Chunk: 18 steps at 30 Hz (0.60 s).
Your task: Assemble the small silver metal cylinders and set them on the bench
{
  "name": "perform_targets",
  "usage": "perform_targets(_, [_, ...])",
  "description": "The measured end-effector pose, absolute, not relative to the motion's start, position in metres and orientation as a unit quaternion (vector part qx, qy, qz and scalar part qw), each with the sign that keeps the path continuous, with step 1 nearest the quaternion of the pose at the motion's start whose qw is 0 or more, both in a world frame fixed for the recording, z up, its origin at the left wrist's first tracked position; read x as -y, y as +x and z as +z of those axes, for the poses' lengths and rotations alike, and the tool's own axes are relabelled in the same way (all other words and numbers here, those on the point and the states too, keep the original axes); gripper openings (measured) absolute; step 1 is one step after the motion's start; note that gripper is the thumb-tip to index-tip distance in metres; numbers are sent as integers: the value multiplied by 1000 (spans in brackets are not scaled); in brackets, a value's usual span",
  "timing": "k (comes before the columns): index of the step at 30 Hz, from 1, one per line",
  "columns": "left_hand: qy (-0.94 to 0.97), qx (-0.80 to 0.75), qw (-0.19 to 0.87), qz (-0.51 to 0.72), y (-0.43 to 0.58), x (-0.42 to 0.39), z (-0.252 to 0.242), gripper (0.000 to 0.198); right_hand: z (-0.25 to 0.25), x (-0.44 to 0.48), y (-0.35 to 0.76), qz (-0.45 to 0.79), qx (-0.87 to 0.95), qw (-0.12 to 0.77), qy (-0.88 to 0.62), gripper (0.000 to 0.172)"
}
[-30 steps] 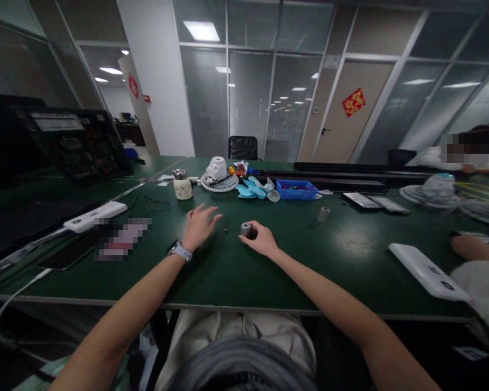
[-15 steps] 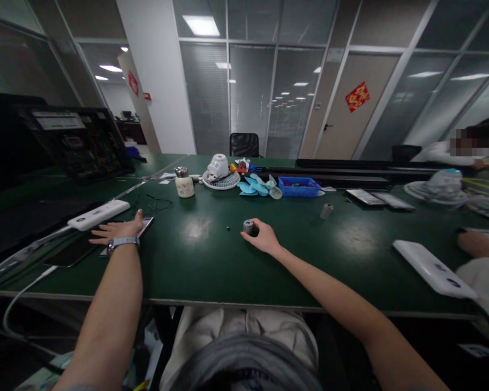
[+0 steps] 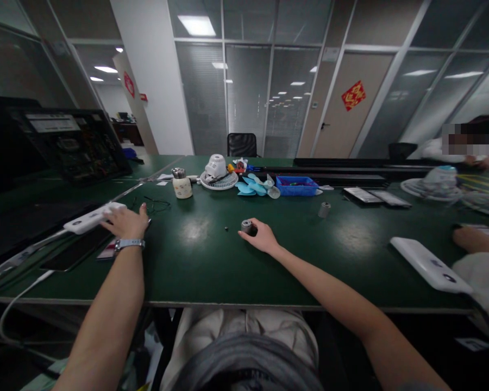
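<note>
Swung out leftward since a second ago, in the head view: left hand (image 3: 127, 221), away from the tiny dark nub (image 3: 226, 228) and now above the thin flat slab with a pinkish face (image 3: 106, 251). Fingers spread wide, with nothing visibly held; resting on the slab or merely over it, cannot tell. Fingertips out toward the long white plastic bar (image 3: 90, 219); contact there also unclear.

Unchanged: right hand (image 3: 264, 238), thumb and index finger closed round the short grey metal cylinder (image 3: 246, 225), upright on the dark green tabletop (image 3: 212, 271). Held from the side, probably for steadiness, leaving the round top uncovered. Nub just left of the cylinder, apart from both hands; perhaps placed so for easy pickup.

Farther off to the right, a second grey metal cylinder (image 3: 325, 210), seemingly upright; possibly parked out of the way. Along the back: cream jar with a metal lid (image 3: 182, 187), white plastic fan housing (image 3: 217, 167), pale-blue plastic fan blades (image 3: 250, 187), bright blue plastic tray (image 3: 297, 190). Apparently pushed back to leave elbow room.
</note>
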State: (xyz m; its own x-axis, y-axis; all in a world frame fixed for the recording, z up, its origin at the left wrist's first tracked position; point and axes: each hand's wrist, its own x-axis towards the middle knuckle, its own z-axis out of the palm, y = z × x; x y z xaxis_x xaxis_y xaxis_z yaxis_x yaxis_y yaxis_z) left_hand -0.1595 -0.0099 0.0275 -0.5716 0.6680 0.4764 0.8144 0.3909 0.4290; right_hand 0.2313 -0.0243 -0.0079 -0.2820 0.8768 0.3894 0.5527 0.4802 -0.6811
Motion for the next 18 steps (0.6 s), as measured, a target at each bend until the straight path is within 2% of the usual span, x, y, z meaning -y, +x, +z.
perform_targets(3, [-505, 737, 180, -411, -100, 8, 39, 62, -11, 22, 230, 220, 769, 389, -457, 35])
perform_targets(5, [-601, 657, 145, -432, -52, 8, 38, 57, -14, 17, 233, 235, 758, 402, -457, 36])
perform_targets(8, [-733, 551, 69, -393, 8, 9, 19, 53, -16, 5, 255, 245, 717, 444, -478, 38])
perform_targets(13, [-815, 471, -17, -337, 38, 11, -11, 54, -13, -14, 347, 121, 588, 513, -613, 43])
perform_targets(18, [-775, 499, -28, -386, 26, 7, -9, 47, -22, -16, 440, 28, 475, 476, -740, 44])
